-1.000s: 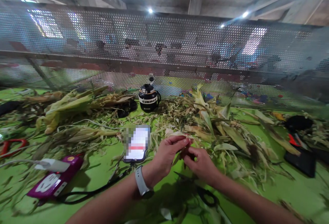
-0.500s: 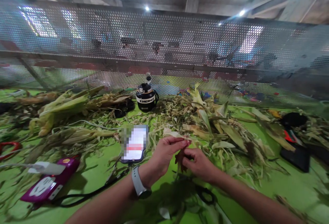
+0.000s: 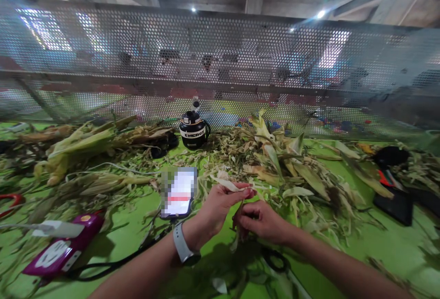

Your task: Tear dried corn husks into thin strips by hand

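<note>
My left hand (image 3: 218, 209), with a grey watch (image 3: 184, 246) on its wrist, pinches a pale strip of corn husk (image 3: 224, 182) between thumb and fingers. Close by on the right, my right hand (image 3: 263, 220) has its fingers curled in around a thin brownish husk piece (image 3: 236, 239) that hangs down below both hands. Part of that piece is hidden by the fingers. Under my right wrist, a black ring-shaped handle (image 3: 277, 261) lies on the green table (image 3: 137, 287).
Heaped husks (image 3: 275, 152) lie beyond my hands. Left are a lit phone (image 3: 179, 193), a purple power bank (image 3: 63, 246) with a plug and cables, and more husks (image 3: 80, 148). A black jug (image 3: 192, 132) stands before a perforated metal screen (image 3: 220, 51). A dark phone (image 3: 393, 207) lies right.
My right hand has drawn slightly down and left, away from the left fingertips, with the brownish husk hanging lower. The pale strip in my left hand shows more. The view has shifted slightly.
</note>
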{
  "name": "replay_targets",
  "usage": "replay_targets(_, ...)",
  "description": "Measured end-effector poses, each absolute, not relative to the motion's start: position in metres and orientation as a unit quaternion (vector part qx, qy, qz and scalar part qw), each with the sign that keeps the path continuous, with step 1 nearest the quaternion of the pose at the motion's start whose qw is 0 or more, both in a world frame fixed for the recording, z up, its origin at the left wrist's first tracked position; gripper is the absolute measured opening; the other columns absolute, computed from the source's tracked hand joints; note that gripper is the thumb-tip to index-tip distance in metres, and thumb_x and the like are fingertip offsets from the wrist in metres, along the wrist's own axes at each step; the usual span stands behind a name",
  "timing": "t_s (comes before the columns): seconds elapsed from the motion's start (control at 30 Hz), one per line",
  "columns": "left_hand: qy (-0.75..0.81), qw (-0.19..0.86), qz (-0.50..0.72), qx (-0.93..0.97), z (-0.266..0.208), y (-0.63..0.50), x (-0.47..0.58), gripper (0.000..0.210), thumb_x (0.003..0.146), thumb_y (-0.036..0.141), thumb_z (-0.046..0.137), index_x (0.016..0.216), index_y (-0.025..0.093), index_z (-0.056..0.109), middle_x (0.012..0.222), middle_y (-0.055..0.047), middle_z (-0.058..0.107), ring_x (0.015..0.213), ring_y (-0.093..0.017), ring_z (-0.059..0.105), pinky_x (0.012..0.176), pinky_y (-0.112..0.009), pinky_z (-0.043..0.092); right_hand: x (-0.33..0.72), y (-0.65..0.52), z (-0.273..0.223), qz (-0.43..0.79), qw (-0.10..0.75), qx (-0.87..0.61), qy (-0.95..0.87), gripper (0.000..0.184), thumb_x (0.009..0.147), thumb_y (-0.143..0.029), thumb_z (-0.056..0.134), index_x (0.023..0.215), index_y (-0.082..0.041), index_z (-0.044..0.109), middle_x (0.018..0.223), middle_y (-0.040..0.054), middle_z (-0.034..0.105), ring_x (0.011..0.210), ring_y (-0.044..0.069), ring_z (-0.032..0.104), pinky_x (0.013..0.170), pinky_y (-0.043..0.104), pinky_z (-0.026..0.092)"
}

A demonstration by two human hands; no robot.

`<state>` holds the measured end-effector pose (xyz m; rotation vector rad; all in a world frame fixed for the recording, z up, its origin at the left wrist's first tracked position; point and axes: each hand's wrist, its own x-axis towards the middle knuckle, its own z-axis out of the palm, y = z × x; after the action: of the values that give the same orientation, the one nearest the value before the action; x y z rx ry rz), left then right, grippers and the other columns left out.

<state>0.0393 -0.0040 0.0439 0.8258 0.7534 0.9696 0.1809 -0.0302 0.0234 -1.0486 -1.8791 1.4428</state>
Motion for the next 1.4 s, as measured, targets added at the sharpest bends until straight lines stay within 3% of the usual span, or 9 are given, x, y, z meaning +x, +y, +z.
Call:
replay_targets(0.27,0.328,0.742,0.446,0.379,0.042,-0.001,0.039,0.027,0.051,0.026,0.083,0.073,0.013,0.072,0.074,-0.004,0.071,0.072,-0.015,0.063,0.071,-0.025,0.047,0.175,-0.033,0.022,0.519,0.263,-0.4,-0.708,0.037,0.085,-0.044,0.049,0.062,-0.015,0.055,0.056,0.0016,0.059,0.048,0.011,0.053,0.048,0.021,0.042)
replay_targets(0.43,0.295,0.744,0.43,0.418,0.044,0.006,0.032,0.03,0.059,0.027,0.08,0.085,0.015,0.071,0.075,-0.002,0.07,0.07,-0.013,0.061,0.068,-0.024,0.045,0.187,-0.032,0.055,0.343,0.278,-0.422,-0.792,0.028,0.083,-0.038,0.054,0.069,-0.016,0.062,0.053,-0.0016,0.054,0.047,0.01,0.046,0.046,0.021,0.035)
replay_targets(0.53,0.3,0.743,0.388,0.454,0.046,0.008,0.027,0.033,0.065,0.029,0.076,0.094,0.016,0.069,0.079,-0.003,0.069,0.073,-0.013,0.06,0.066,-0.023,0.043,0.207,-0.025,0.077,0.221,0.368,-0.461,-0.776,0.028,0.089,-0.031,0.045,0.072,-0.017,0.061,0.065,0.0019,0.059,0.061,0.013,0.053,0.059,0.024,0.041)
replay_targets(0.63,0.339,0.712,0.388,0.476,0.047,0.008,0.026,0.03,0.066,0.031,0.074,0.093,0.018,0.07,0.08,-0.003,0.068,0.068,-0.011,0.055,0.057,-0.02,0.037,0.224,-0.013,0.085,0.135,0.357,-0.487,-0.786,0.017,0.085,-0.029,0.052,0.087,-0.016,0.062,0.088,0.0075,0.063,0.086,0.02,0.057,0.079,0.031,0.043)
replay_targets(0.8,0.337,0.694,0.403,0.493,0.046,0.007,0.028,0.031,0.067,0.033,0.073,0.095,0.019,0.07,0.083,-0.002,0.067,0.065,-0.009,0.049,0.061,-0.02,0.035,0.229,-0.003,0.078,0.272,0.22,-0.487,-0.8,0.023,0.086,-0.033,0.05,0.1,-0.017,0.059,0.096,0.0058,0.066,0.086,0.019,0.06,0.077,0.029,0.045)
replay_targets(1.0,0.357,0.673,0.411,0.5,0.044,0.009,0.029,0.025,0.069,0.039,0.069,0.076,0.016,0.069,0.068,0.001,0.059,0.057,-0.008,0.041,0.056,-0.021,0.031,0.225,-0.005,0.079,0.238,0.24,-0.492,-0.803,0.023,0.089,-0.034,0.046,0.082,-0.017,0.06,0.079,0.0031,0.064,0.075,0.017,0.057,0.07,0.027,0.041)
replay_targets(1.13,0.365,0.649,0.412,0.525,0.043,0.008,0.031,0.028,0.069,0.043,0.067,0.066,0.015,0.064,0.059,0.003,0.054,0.053,-0.008,0.037,0.053,-0.022,0.028,0.219,-0.006,0.071,0.302,0.241,-0.491,-0.781,0.026,0.089,-0.04,0.045,0.088,-0.016,0.055,0.081,0.005,0.064,0.075,0.017,0.058,0.068,0.027,0.043)
replay_targets(1.23,0.379,0.627,0.416,0.539,0.042,0.009,0.032,0.029,0.068,0.044,0.067,0.064,0.016,0.062,0.058,0.003,0.052,0.053,-0.008,0.037,0.053,-0.022,0.028,0.215,-0.006,0.064,0.315,0.22,-0.483,-0.786,0.027,0.087,-0.043,0.049,0.091,-0.017,0.055,0.082,0.0047,0.064,0.073,0.016,0.057,0.064,0.026,0.042)
replay_targets(1.4,0.374,0.631,0.409,0.542,0.039,0.01,0.032,0.03,0.068,0.045,0.066,0.069,0.015,0.061,0.062,0.003,0.051,0.055,-0.008,0.038,0.053,-0.022,0.028,0.215,-0.007,0.068,0.274,0.188,-0.467,-0.819,0.018,0.086,-0.03,0.05,0.078,-0.016,0.058,0.074,0.0017,0.06,0.068,0.014,0.052,0.063,0.024,0.039)
